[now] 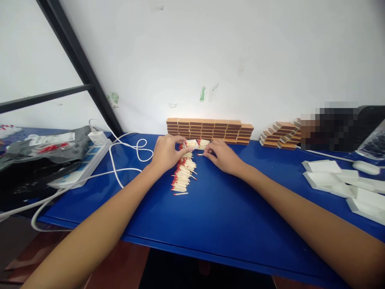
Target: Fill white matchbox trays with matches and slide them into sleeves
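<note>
Red-tipped matches (183,173) run toward the front edge of the table (228,216); nearer its back edge, left hand (167,150) pinches a thin tray (197,143), likely crushable; right hand (221,155) nips one match (200,154), featherlight, probably brittle, best held mid-stick.

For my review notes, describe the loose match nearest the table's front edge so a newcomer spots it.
On the blue table, a long pile of matches stretches toward the front edge. Just past the pile's near end lies the loose match, red head to the left, set apart from its neighbours by a narrow blue gap.
</note>
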Demonstrator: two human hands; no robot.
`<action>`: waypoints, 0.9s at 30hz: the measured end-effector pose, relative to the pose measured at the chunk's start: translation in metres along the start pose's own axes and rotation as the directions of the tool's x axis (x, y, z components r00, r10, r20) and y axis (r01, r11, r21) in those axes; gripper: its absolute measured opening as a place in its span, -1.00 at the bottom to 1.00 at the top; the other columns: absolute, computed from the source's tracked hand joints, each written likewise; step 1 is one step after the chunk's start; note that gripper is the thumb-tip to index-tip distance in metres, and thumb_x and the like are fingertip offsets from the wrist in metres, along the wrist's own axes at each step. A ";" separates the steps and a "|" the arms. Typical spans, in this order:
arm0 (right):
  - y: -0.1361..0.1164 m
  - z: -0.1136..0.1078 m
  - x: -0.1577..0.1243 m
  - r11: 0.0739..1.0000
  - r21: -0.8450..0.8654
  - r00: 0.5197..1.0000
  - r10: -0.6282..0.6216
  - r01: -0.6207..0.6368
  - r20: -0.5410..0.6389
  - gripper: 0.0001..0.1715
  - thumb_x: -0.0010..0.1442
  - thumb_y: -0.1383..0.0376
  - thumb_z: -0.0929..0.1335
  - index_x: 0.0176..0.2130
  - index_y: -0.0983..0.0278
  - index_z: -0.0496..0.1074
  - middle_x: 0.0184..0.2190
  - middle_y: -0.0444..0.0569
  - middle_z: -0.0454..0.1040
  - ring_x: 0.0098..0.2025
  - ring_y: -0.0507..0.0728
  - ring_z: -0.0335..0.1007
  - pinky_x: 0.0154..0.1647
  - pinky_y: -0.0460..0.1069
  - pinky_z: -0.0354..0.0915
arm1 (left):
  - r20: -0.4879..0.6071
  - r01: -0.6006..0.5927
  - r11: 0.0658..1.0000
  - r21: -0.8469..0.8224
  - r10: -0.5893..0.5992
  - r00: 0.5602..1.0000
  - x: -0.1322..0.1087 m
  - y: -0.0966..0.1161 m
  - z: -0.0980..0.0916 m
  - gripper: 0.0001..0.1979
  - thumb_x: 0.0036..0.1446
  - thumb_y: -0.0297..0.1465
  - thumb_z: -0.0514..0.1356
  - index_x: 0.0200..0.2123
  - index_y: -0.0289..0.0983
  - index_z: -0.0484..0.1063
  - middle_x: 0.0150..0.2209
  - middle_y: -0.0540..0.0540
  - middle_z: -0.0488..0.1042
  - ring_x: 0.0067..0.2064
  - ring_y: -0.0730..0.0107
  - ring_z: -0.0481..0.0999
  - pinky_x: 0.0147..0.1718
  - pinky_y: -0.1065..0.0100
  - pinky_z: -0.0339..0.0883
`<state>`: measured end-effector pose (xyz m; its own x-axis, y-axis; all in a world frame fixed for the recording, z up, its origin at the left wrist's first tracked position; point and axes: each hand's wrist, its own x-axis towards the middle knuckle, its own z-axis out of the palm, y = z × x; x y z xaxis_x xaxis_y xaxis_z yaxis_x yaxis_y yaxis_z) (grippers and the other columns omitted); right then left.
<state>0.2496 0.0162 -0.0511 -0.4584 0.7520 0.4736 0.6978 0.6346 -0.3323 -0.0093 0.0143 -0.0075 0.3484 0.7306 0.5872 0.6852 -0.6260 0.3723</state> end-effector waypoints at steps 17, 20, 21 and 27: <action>-0.035 -0.011 0.001 0.998 0.042 0.990 -0.036 0.042 -0.136 -0.88 0.44 0.27 0.31 -0.21 0.19 0.40 -0.22 0.07 0.46 -0.11 0.29 0.32 -0.08 0.18 0.27 | 0.102 -0.123 0.992 0.002 0.122 0.987 -0.002 0.008 0.004 -0.67 0.19 -0.08 0.47 -0.13 -0.16 0.64 -0.13 -0.08 0.68 -0.03 0.09 0.63 0.08 0.07 0.33; -0.037 -0.010 0.000 0.996 0.049 0.990 -0.069 0.076 -0.123 -0.85 0.45 0.25 0.30 -0.20 0.19 0.42 -0.22 0.07 0.46 -0.10 0.29 0.33 -0.05 0.18 0.26 | 0.107 -0.122 0.992 -0.010 0.122 0.987 -0.002 0.010 0.003 -0.68 0.20 -0.08 0.46 -0.13 -0.16 0.64 -0.14 -0.09 0.68 -0.05 0.10 0.63 0.07 0.07 0.33; -0.037 -0.010 0.000 0.995 0.051 0.989 -0.078 0.085 -0.122 -0.83 0.46 0.24 0.29 -0.20 0.19 0.43 -0.22 0.07 0.46 -0.09 0.28 0.34 -0.04 0.19 0.26 | 0.107 -0.122 0.992 -0.012 0.123 0.987 -0.002 0.010 0.003 -0.68 0.21 -0.08 0.45 -0.13 -0.16 0.64 -0.15 -0.09 0.68 -0.06 0.11 0.63 0.06 0.07 0.34; -0.025 -0.012 0.001 0.999 0.026 0.983 -0.037 0.042 -0.183 -0.73 0.49 0.22 0.25 -0.17 0.21 0.49 -0.21 0.10 0.46 -0.09 0.29 0.33 -0.02 0.20 0.28 | 0.076 -0.128 0.992 0.007 0.127 0.989 -0.001 0.002 0.004 -0.68 0.17 -0.10 0.48 -0.14 -0.17 0.64 -0.16 -0.08 0.69 -0.09 0.10 0.64 0.02 0.10 0.38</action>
<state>0.2380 -0.0009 -0.0321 -0.3757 0.6829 0.6265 0.6628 0.6705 -0.3333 -0.0053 0.0134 -0.0101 0.4804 0.6638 0.5732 0.6396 -0.7124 0.2888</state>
